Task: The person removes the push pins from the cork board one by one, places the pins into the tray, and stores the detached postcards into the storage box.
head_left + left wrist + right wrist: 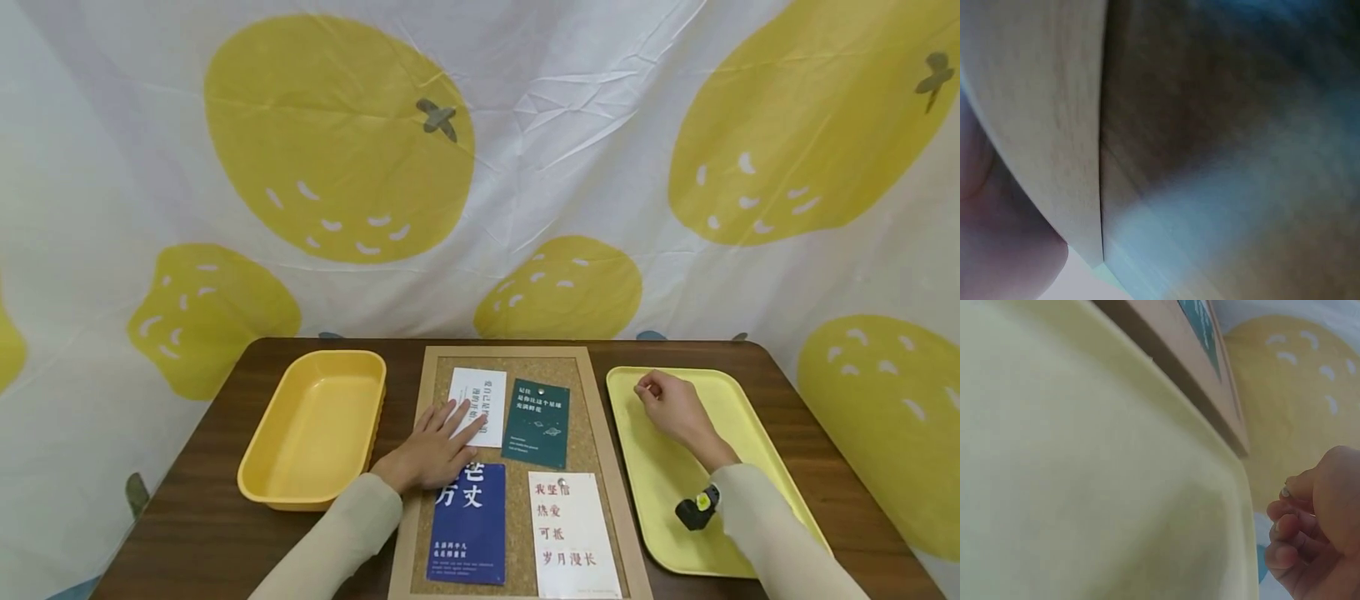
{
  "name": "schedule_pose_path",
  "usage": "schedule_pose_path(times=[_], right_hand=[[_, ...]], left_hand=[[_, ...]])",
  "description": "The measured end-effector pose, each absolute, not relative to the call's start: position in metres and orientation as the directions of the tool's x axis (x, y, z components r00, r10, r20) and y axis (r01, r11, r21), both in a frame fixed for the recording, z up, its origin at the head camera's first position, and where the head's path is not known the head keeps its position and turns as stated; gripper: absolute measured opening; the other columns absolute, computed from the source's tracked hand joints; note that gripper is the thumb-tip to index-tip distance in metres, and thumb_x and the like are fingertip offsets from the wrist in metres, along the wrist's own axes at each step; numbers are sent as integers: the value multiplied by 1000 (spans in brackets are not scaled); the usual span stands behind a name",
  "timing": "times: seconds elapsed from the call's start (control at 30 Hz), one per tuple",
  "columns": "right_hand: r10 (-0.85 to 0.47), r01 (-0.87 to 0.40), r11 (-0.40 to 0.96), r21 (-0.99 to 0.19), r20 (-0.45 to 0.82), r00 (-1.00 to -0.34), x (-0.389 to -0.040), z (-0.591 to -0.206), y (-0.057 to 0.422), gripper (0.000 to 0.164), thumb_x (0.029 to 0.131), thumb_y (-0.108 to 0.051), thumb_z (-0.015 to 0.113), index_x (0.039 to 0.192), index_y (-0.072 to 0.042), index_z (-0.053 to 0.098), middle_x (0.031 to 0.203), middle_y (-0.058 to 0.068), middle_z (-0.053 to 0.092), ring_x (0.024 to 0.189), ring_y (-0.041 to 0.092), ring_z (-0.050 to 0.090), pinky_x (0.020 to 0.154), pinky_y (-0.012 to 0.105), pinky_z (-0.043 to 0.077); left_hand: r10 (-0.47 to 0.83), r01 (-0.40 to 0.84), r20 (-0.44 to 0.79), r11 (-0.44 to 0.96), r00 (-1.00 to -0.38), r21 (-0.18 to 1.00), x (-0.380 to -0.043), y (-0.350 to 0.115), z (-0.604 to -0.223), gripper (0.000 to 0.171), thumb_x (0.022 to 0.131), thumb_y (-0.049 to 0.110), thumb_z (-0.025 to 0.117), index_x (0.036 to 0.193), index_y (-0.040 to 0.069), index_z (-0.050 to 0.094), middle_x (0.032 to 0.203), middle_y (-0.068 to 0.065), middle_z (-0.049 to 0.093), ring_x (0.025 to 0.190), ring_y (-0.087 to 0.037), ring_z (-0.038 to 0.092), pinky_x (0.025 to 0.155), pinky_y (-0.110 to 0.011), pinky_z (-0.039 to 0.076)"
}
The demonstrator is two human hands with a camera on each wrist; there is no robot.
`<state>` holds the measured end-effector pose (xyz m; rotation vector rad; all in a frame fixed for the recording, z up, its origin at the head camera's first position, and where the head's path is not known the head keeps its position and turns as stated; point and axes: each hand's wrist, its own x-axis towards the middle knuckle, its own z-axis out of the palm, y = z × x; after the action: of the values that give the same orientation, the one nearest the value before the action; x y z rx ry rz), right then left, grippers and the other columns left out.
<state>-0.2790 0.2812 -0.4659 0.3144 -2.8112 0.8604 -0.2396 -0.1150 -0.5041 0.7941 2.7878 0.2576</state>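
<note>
My left hand [435, 450] lies flat with fingers spread over the lower left part of a white card [487, 396] on the framed corkboard [592, 433]. Its wrist crosses the board's left edge and covers the top left of a blue card [468, 533]. Above the far end of the yellow tray [660, 467], my right hand [675, 408] pinches a tiny silvery thumbtack [1285, 492] between thumb and forefinger, the other fingers curled. Silver tacks show at the tops of the green card [536, 425] and the white card with red writing [573, 533].
A deeper orange-yellow basin [311, 433] stands left of the board on the dark wooden table [195, 517]. Behind the table hangs a fruit-print cloth [510, 192]. The right wrist wears a small black camera [695, 512].
</note>
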Motion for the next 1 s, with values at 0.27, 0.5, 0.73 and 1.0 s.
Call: schedule_pose_path(times=[0.27, 0.5, 0.73, 1.0], right_hand=[[-133, -237, 809, -538, 225, -965, -278, -473, 290, 14, 96, -7, 58, 96, 2, 69, 72, 5, 63, 60, 14, 50, 54, 29, 41], [-123, -222, 815, -535, 215, -969, -278, -476, 293, 15, 97, -9, 57, 96, 2, 68, 74, 6, 64, 61, 15, 52, 55, 30, 42], [-121, -217, 820, -529, 211, -970, -278, -480, 296, 15, 96, -8, 57, 96, 2, 68, 81, 12, 68, 64, 17, 56, 56, 31, 44], [-119, -217, 821, -529, 213, -970, -278, -479, 299, 14, 97, -8, 57, 96, 1, 68, 82, 12, 70, 63, 15, 55, 56, 31, 44]], left_hand=[[527, 485, -191, 844, -828, 229, -236, -114, -497, 57, 107, 44, 26, 160, 28, 15, 168, -6, 2, 154, -30, -2, 122, -53, -1], [530, 493, -189, 844, -826, 211, -232, -114, -490, 56, 107, 43, 27, 160, 26, 18, 167, -8, 6, 154, -32, 2, 122, -54, 3], [531, 497, -190, 844, -826, 201, -233, -114, -492, 56, 107, 43, 26, 160, 26, 18, 167, -8, 7, 154, -32, 2, 122, -53, 4], [526, 489, -187, 846, -829, 212, -232, -113, -490, 57, 107, 44, 26, 160, 26, 18, 167, -7, 6, 154, -31, 2, 122, -53, 3]])
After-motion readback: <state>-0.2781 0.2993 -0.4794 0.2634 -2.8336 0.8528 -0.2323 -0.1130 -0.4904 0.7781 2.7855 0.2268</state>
